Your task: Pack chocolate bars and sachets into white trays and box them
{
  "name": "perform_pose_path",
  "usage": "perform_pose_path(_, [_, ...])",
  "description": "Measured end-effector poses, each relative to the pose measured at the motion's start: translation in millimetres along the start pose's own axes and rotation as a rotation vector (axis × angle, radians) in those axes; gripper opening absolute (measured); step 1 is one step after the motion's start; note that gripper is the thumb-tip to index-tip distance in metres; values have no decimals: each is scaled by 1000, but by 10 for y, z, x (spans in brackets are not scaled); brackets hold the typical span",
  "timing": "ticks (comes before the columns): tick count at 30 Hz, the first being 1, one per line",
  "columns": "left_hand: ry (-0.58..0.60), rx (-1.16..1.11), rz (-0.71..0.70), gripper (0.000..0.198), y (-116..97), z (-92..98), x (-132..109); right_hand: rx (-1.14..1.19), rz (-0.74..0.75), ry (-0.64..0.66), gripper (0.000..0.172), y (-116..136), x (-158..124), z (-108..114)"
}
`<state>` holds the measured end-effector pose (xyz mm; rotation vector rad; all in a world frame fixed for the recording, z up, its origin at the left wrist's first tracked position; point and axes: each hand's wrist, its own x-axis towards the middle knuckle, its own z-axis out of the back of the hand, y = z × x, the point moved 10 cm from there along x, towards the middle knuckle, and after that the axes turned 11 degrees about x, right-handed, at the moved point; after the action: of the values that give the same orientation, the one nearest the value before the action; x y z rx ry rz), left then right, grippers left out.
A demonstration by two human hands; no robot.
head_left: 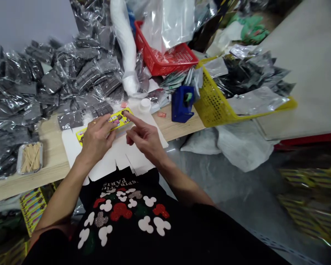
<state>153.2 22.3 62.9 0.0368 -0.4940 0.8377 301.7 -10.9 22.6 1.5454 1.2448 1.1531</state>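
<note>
L hand (97,139) lies over a yellow printed card (118,119), fingers (103,124) slightly spread and flat, no pinch, ring on one. R hand (145,138) is just beside it at 3 o'clock, index fingertip (128,115) touching the card's top end, other fingers loosely curled, nothing held. Card lies at approx 12 o'clock from the hands, tilted across a white die-cut carton blank (121,162), w/ the blank's tabs pointing to the person's black sequin-print shirt (121,217). Blank sits on a pale wood table (179,127).

Around the card: small white bottle (145,105) at 1 o'clock, near R index. Tiny pink packets (162,114) at 2 o'clock. Blue tape dispenser (182,103) further out at 2. Red basket (165,59) at 1, w/ clear plastic bags in it. Yellow basket (213,110) at 2–3, tilted, holding black and silver bags. Big pile of grey bagged packs (52,82) at 9–11. Foil tray of wooden sticks (30,158) at 9, table edge. Stack of printed cards (33,209) below table at 8.
</note>
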Motion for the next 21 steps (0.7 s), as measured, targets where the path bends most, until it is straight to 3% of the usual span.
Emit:
perform_pose_path(2, [-13,11,1,23,-4,1,-2,45,-34,30,58,-72,81,-143])
perform_pose_path(4, [-20,26,1,21,-15,0,-4,59,-66,20,67,-167,157,-137])
perform_pose_path(9, [12,63,9,27,-58,-11,2,39,-143,-16,77,-385,220,-29])
perform_pose_path(15, [178,64,58,31,-80,-8,104,88,-139,-28,87,-431,162,-47])
perform_pose_path(18, [189,2,141,27,-51,21,217,95,-101,-22,90,-446,145,-63])
perform_pose_path(21, [222,26,322,30,91,-30,301,87,-70,-21,88,-467,141,-72])
